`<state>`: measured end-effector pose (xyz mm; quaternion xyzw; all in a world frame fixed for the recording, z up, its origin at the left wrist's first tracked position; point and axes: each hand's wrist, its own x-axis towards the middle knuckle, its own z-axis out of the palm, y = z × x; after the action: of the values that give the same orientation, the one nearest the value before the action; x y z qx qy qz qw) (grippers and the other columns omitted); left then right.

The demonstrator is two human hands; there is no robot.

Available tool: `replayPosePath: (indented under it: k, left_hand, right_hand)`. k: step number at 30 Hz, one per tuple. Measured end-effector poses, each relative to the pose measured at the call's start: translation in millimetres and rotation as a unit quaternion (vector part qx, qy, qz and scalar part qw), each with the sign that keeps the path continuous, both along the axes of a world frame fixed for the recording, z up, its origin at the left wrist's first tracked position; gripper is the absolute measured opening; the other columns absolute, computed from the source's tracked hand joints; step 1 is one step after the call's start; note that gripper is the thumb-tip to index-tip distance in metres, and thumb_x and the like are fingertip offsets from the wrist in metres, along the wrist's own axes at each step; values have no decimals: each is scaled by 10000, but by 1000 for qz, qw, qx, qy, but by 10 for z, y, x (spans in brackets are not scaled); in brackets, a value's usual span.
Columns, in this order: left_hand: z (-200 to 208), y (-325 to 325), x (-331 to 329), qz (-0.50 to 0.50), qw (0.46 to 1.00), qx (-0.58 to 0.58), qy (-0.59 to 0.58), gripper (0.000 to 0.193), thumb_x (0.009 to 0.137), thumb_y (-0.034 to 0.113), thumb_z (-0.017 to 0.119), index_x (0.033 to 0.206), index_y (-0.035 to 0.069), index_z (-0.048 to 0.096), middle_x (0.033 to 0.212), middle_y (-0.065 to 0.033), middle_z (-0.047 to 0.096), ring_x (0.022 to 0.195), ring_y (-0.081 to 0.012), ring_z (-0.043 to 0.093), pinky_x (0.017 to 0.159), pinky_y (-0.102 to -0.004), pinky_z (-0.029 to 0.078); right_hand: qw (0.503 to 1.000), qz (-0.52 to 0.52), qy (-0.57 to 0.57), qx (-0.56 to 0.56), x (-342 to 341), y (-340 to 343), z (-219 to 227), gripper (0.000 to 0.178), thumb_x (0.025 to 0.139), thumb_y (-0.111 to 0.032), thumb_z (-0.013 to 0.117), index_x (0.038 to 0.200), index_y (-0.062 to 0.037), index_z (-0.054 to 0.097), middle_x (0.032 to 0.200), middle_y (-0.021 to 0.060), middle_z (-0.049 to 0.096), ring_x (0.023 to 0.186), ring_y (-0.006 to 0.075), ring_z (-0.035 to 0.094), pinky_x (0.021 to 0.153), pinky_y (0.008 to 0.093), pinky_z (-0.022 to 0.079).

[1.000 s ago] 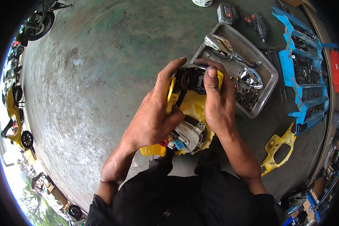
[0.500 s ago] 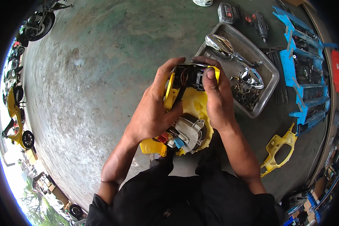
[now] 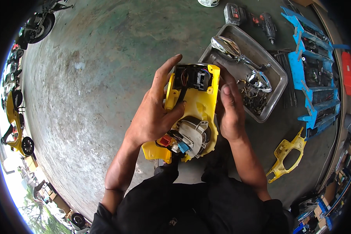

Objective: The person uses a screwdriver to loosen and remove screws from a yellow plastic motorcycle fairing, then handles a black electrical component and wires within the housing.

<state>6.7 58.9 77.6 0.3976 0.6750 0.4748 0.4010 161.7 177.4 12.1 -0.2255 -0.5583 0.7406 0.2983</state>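
Mid-frame: yellow motorcycle housing [image 3: 195,105] gripped from both sides. Left hand [image 3: 154,113] clasps its left edge, thumb across the face; right hand [image 3: 230,111] clamps the right edge. Metal tray [image 3: 279,80] with chrome mirrors [image 3: 241,58], apparently loose bolts too, upper right.

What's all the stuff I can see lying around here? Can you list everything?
Yellow cover: one, yellow with wiring and grey unit inside, held in both hands.
Metal tray: one, silver, upper right on floor.
Mirrors: two, chrome, in tray.
Small hardware: a pile, dark, in tray.
Blue panels: several, right edge.
Yellow bracket: one, lower right floor.
Power drill: one, black and red, top.
Motorbikes: several, far left.
Left hand: grips cover's left side.
Right hand: grips right side.
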Motion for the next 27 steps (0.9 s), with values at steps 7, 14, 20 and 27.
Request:
replayPosePath:
  k: [7, 14, 20, 27]
  left_hand:
    - [-49, -195, -352, 102, 992, 61, 30, 732, 859, -140, 471, 1539, 35, 266, 1396, -156, 489, 1297, -226, 483, 1099, -333, 385]
    - [-60, -244, -553, 166, 982, 74, 51, 733, 964, 61, 579, 1580, 76, 181, 1336, -139, 528, 1140, -198, 550, 1010, -343, 460]
    - [-576, -805, -884, 52, 896, 179, -404, 1236, 695, 773, 718, 1595, 119, 179, 1590, -210, 278, 1419, -365, 369, 1126, -504, 384]
    - [-902, -315, -147, 141, 809, 143, -552, 1003, 748, 699, 703, 1493, 94, 412, 1431, -189, 503, 1219, -379, 569, 960, -560, 525]
  right_hand:
    - [938, 276, -197, -74, 412, -353, -78, 802, 843, -488, 776, 1409, -2, 482, 1253, 217, 653, 1185, 292, 642, 1005, 384, 483]
    - [976, 129, -172, 24, 289, -522, -336, 577, 959, -392, 675, 1352, -1, 515, 1092, 189, 686, 975, 279, 687, 846, 378, 520]
    - [971, 199, -104, -86, 341, -388, -227, 525, 1015, -401, 592, 1348, -7, 499, 1058, 114, 659, 966, 165, 597, 880, 328, 482]
    - [934, 277, -139, -178, 807, -626, -484, 524, 1025, -458, 550, 1299, -11, 547, 1156, 139, 656, 1052, 168, 596, 936, 316, 478]
